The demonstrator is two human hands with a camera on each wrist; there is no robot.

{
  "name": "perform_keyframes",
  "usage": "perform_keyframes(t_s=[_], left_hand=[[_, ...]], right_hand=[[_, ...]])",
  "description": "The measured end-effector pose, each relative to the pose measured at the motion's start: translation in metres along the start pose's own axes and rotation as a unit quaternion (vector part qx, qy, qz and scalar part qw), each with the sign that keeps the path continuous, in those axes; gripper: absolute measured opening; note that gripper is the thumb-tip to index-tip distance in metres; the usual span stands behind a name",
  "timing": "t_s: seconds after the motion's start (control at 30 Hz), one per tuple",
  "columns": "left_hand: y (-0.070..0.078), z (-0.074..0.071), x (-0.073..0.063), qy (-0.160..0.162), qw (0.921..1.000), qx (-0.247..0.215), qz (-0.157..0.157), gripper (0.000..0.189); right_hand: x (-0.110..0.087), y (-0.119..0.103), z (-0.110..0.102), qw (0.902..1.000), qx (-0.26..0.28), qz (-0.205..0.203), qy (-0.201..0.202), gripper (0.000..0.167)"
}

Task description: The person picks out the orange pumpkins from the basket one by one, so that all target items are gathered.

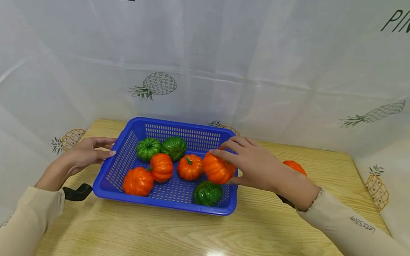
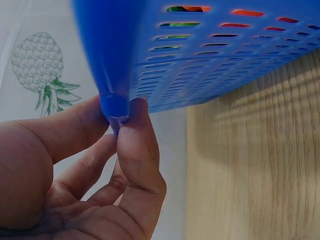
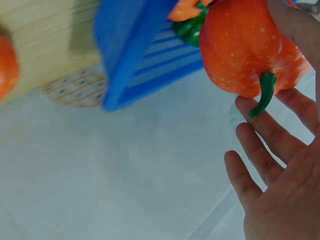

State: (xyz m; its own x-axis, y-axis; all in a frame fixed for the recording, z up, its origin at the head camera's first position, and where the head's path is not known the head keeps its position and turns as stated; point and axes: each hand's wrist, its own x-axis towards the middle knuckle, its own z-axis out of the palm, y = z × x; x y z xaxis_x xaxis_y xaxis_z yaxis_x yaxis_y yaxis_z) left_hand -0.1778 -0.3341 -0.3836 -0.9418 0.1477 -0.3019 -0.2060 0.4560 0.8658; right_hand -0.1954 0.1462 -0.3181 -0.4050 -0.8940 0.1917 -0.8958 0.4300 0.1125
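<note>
A blue plastic basket (image 1: 163, 203) with slotted walls stands on the table. My left hand (image 1: 85, 155) pinches its left rim between thumb and fingers, as the left wrist view shows up close. Over the basket's right side, my right hand (image 1: 253, 164) holds an orange pumpkin (image 1: 218, 168) between thumb and fingertips, its green stem (image 3: 265, 92) pointing toward the palm. Inside the basket lie orange pumpkins (image 1: 191, 167), two green pumpkins (image 1: 148, 149) at the back left and a dark green one (image 1: 208, 193) at the front right, below the held pumpkin.
Another orange pumpkin (image 1: 294, 166) sits on the wooden table (image 1: 156, 240) to the right, partly hidden behind my right forearm. A white curtain (image 1: 216, 50) with pineapple prints hangs behind the table and along both sides.
</note>
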Motion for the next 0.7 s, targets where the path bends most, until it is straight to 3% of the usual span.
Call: perform_keyframes(t_s=[0.23, 0.7], left_hand=[[0.001, 0.001, 0.0, 0.0, 1.0, -0.001, -0.001, 0.065], [-0.001, -0.001, 0.0, -0.001, 1.0, 0.007, 0.0, 0.065]], right_hand=[[-0.043, 0.02, 0.002, 0.9981, 0.016, 0.049, 0.033, 0.077], [-0.119, 0.054, 0.005, 0.9891, 0.015, 0.133, 0.062, 0.085]])
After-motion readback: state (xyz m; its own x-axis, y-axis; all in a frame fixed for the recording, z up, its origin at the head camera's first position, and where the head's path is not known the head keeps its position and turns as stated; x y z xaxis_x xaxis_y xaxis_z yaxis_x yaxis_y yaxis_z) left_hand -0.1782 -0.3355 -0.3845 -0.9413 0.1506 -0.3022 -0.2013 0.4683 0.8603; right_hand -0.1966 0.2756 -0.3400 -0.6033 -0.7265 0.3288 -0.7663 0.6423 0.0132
